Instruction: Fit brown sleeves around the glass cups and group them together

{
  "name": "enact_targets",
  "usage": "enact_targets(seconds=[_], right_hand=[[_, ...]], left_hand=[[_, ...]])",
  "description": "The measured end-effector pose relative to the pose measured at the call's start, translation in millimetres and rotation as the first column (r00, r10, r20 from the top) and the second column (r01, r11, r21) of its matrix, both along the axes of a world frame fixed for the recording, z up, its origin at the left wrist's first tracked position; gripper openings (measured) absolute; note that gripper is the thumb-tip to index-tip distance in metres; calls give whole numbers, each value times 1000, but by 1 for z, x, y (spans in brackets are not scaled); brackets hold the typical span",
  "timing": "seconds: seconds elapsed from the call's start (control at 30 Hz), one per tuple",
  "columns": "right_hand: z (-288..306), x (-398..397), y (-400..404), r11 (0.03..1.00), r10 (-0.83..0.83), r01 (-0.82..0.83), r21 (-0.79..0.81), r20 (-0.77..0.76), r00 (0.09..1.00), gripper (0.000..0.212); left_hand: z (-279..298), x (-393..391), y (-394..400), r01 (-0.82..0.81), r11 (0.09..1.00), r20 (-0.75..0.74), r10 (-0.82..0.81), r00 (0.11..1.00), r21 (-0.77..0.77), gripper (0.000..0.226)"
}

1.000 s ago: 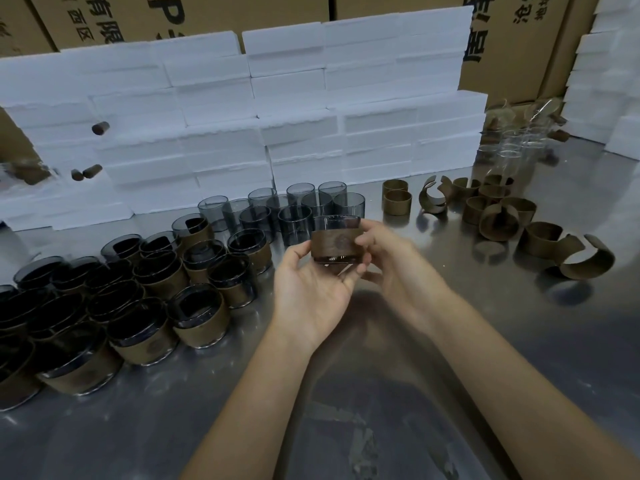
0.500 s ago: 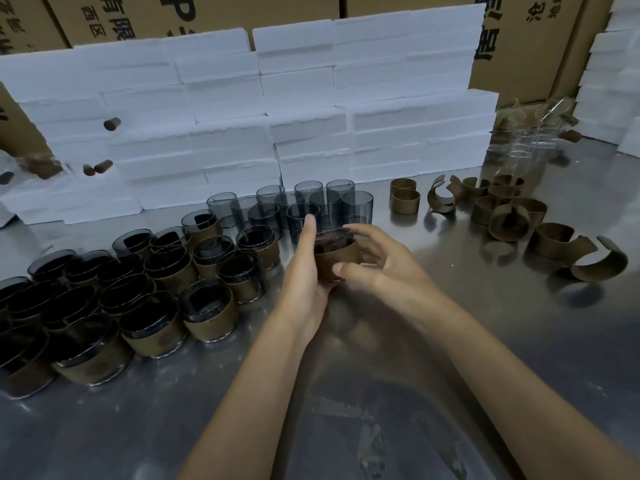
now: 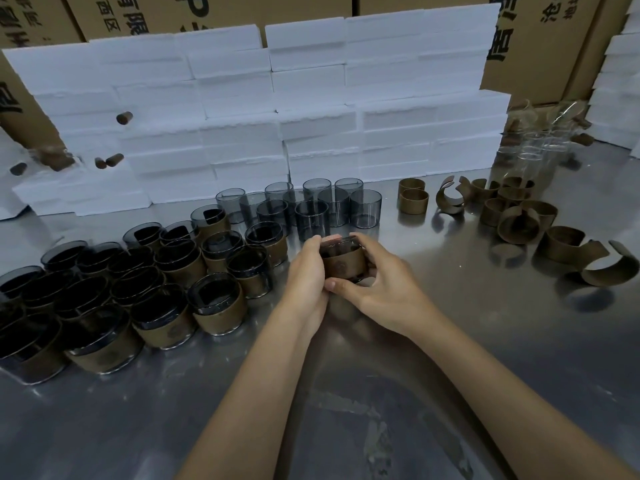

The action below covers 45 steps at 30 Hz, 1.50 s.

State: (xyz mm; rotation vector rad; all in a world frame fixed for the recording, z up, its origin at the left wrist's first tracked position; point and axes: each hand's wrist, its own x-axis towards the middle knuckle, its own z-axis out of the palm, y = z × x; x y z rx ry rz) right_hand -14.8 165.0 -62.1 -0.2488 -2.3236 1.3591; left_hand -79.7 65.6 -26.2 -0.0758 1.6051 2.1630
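Held mid-worktop between both hands: a glass cup [image 3: 343, 252] wrapped in a brown sleeve [image 3: 344, 267]. Left hand [image 3: 306, 271] cupping its left side, right hand [image 3: 381, 282] gripping from the right (thumb underneath). Sleeved cups [image 3: 166, 292] grouped toward the left edge; bare cups [image 3: 311, 206] behind; loose sleeves [image 3: 519, 223] toward the right edge.

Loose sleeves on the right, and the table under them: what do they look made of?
Loose sleeves: probably a stiff, matte brown leather-like or card sheet; the split bands hold their curl and give no shine. I cannot tell which. Table: looks like brushed stainless steel, grey with blurred reflections of the sleeves and of both arms.
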Motion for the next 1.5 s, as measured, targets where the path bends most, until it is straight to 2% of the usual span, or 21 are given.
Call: enact_targets(seconds=[0.13, 0.2, 0.3, 0.47, 0.57, 0.63, 0.7, 0.77, 0.83, 0.93, 1.0, 1.07, 1.17, 1.33, 1.5], right_hand=[[0, 0, 1, 999, 9, -9, -49, -5, 1000, 58], [2, -2, 4, 991, 4, -6, -135, -20, 1000, 49], [5, -3, 10, 972, -9, -2, -235, -45, 999, 59], [5, -3, 16, 951, -16, -8, -310, -73, 997, 77], [6, -4, 17, 946, -9, -16, -323, -76, 997, 79], [5, -3, 15, 966, -4, -7, -258, -44, 999, 81], [3, -1, 11, 994, -4, 2, -109, -13, 1000, 71], [-1, -1, 7, 1000, 19, -19, 14, 15, 1000, 67], [-4, -2, 6, 998, 37, -38, 46, 36, 999, 66], [-6, -4, 11, 999, 49, -51, 20, 81, 995, 73], [-9, -4, 15, 999, 22, -25, 22, 116, 993, 80], [-12, -6, 19, 1000, -14, 11, 26, 125, 992, 75], [-17, -9, 24, 997, -69, 64, 47, 124, 990, 62], [-16, -10, 26, 994, -112, 109, 30, 126, 986, 49], [-17, -8, 23, 988, -127, 115, 101, 123, 984, 51]], left_hand=[[-1, 0, -1, 14, 1000, -24, -14, 1000, 13, 37], [-1, -1, -1, 47, 997, -27, -45, 999, 69, 44], [-1, -2, -3, 139, 980, -35, -135, 990, 146, 46], [-9, -11, -11, 158, 987, -206, -156, 966, -6, 32], [-7, -14, -19, 146, 989, -264, -143, 954, -10, 24], [-5, -13, -20, 124, 991, -329, -134, 935, -50, 18], [-6, -9, -19, 94, 974, -444, -180, 878, -208, 38], [-11, -6, -17, 26, 910, -592, -292, 752, -415, 53], [-16, -3, -15, -117, 815, -696, -400, 596, -568, 51], [-17, -2, -19, -378, 670, -760, -476, 441, -639, 41], [-16, -3, -22, -517, 569, -768, -512, 386, -639, 41], [-16, -8, -28, -593, 475, -749, -533, 395, -651, 44], [-15, -18, -38, -628, 373, -711, -537, 454, -683, 45], [-16, -24, -42, -638, 292, -679, -514, 524, -713, 42], [-18, -29, -44, -682, 189, -681, -441, 584, -707, 40]])
